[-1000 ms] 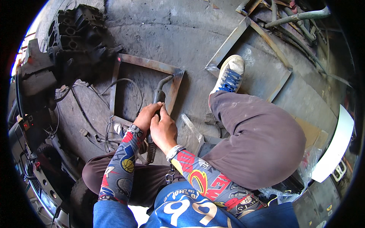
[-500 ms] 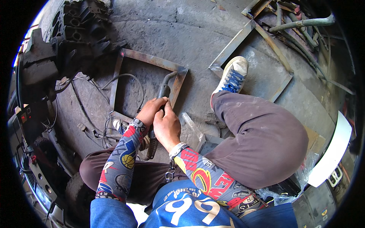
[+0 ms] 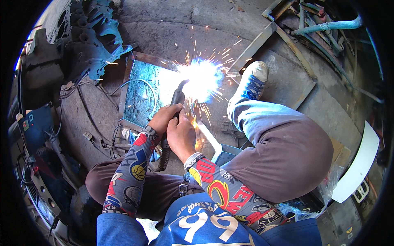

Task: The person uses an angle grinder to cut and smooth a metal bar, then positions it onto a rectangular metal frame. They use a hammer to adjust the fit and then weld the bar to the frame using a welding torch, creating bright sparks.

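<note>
A black welding torch slants away from me, its bent neck pointing at the far right corner of a rectangular steel frame on the floor. A blinding blue-white arc burns at the tip and throws orange sparks outward; the glare hides that corner. My left hand is closed round the torch handle. Closed against the handle just nearer and to the right is my right hand, its thumb up by the left hand's fingers. The torch's ribbed cable sleeve hangs below both hands.
An engine block stands at the far left. Beyond my shoe lies a second steel frame, near scrap pipes. Cables cross the floor on the left. A white curved panel is at right.
A bright arc with flying sparks has appeared at the torch tip, lighting the floor, frame and engine block blue. My hands keep the same hold, with hardly any shift.
</note>
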A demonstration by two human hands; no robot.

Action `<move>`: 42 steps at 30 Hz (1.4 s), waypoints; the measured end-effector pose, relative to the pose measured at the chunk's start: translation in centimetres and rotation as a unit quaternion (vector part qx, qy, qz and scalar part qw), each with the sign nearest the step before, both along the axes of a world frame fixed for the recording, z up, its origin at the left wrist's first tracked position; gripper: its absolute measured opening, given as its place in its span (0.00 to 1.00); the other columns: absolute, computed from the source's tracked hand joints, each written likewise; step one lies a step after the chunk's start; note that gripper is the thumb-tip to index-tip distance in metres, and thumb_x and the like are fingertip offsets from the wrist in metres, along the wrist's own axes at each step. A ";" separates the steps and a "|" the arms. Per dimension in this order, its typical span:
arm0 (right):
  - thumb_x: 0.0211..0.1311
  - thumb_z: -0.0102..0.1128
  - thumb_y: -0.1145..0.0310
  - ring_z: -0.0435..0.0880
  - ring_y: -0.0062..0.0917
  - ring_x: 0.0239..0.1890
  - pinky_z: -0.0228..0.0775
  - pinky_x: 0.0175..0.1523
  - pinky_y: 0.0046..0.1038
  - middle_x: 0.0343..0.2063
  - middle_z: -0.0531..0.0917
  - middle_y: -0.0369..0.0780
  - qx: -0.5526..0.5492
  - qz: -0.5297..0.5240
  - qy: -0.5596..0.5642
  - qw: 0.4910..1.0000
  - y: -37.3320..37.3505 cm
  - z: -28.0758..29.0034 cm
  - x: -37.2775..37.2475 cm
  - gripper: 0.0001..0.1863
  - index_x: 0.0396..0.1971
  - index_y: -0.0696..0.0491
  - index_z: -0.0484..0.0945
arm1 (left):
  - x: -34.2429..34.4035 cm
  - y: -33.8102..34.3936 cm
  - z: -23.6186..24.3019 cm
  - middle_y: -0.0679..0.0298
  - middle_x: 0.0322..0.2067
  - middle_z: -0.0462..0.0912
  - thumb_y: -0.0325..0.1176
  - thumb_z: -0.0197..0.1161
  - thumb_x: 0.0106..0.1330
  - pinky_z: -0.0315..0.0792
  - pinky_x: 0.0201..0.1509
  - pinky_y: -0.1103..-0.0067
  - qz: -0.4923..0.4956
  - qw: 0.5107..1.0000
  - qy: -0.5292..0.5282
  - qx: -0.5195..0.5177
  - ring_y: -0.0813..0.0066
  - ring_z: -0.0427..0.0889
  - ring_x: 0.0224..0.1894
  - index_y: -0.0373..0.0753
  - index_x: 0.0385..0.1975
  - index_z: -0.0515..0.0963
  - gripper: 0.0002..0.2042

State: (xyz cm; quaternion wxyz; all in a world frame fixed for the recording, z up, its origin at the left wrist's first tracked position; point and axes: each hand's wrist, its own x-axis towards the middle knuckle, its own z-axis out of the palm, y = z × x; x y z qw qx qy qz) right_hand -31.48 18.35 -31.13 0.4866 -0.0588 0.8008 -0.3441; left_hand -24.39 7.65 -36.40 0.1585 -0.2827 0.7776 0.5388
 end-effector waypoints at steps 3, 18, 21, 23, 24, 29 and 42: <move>0.70 0.46 0.62 0.84 0.55 0.51 0.75 0.58 0.47 0.49 0.83 0.61 0.004 0.005 -0.003 1.000 -0.1 -0.1 0.0 0.30 0.69 0.59 0.67 | -0.2 0.0 0.5 0.45 0.41 0.83 0.32 0.59 0.65 0.75 0.48 0.62 0.015 1.000 -0.009 0.020 0.45 0.83 0.45 0.32 0.52 0.78 0.17; 0.70 0.47 0.63 0.86 0.54 0.47 0.76 0.54 0.48 0.42 0.86 0.58 -0.007 -0.019 0.032 0.999 -0.2 -1.1 1.1 0.29 0.69 0.55 0.68 | 0.2 0.1 0.3 0.46 0.39 0.83 0.33 0.59 0.66 0.75 0.48 0.63 -0.004 1.000 -0.014 -0.023 0.45 0.83 0.45 0.33 0.52 0.77 0.17; 0.70 0.47 0.62 0.85 0.54 0.47 0.76 0.55 0.48 0.43 0.86 0.57 0.010 -0.012 -0.001 1.000 -0.2 -1.2 1.1 0.29 0.70 0.54 0.67 | 0.4 0.0 -0.1 0.46 0.39 0.83 0.33 0.59 0.67 0.75 0.49 0.64 -0.020 0.999 -0.003 -0.031 0.45 0.83 0.45 0.33 0.53 0.77 0.17; 0.70 0.47 0.62 0.85 0.53 0.48 0.76 0.55 0.47 0.44 0.86 0.57 0.008 -0.010 0.011 1.000 0.0 -1.1 1.1 0.29 0.70 0.54 0.67 | 0.4 -0.1 -0.4 0.46 0.40 0.83 0.33 0.59 0.68 0.75 0.49 0.64 -0.007 1.000 -0.010 -0.011 0.45 0.83 0.45 0.33 0.54 0.77 0.17; 0.70 0.47 0.61 0.85 0.53 0.48 0.76 0.55 0.47 0.44 0.86 0.57 0.001 -0.013 0.022 1.000 0.0 -1.1 1.1 0.30 0.70 0.54 0.68 | 0.4 -0.1 -0.5 0.46 0.40 0.83 0.33 0.58 0.68 0.75 0.49 0.64 -0.011 0.999 -0.032 -0.017 0.45 0.83 0.44 0.33 0.53 0.77 0.16; 0.70 0.46 0.61 0.84 0.54 0.50 0.75 0.58 0.47 0.48 0.84 0.60 0.001 -0.003 0.011 1.000 -0.1 -1.1 0.9 0.31 0.71 0.57 0.65 | 0.3 -0.1 0.1 0.47 0.41 0.83 0.34 0.56 0.72 0.74 0.49 0.68 -0.037 0.998 -0.025 -0.042 0.49 0.83 0.46 0.34 0.52 0.78 0.14; 0.69 0.47 0.61 0.83 0.54 0.53 0.73 0.60 0.47 0.51 0.82 0.60 -0.020 -0.030 0.038 0.999 0.0 -1.2 0.4 0.33 0.72 0.58 0.63 | -0.7 -0.7 -1.2 0.51 0.44 0.84 0.37 0.53 0.74 0.76 0.51 0.66 -0.027 0.999 -0.008 -0.015 0.53 0.85 0.47 0.39 0.51 0.79 0.14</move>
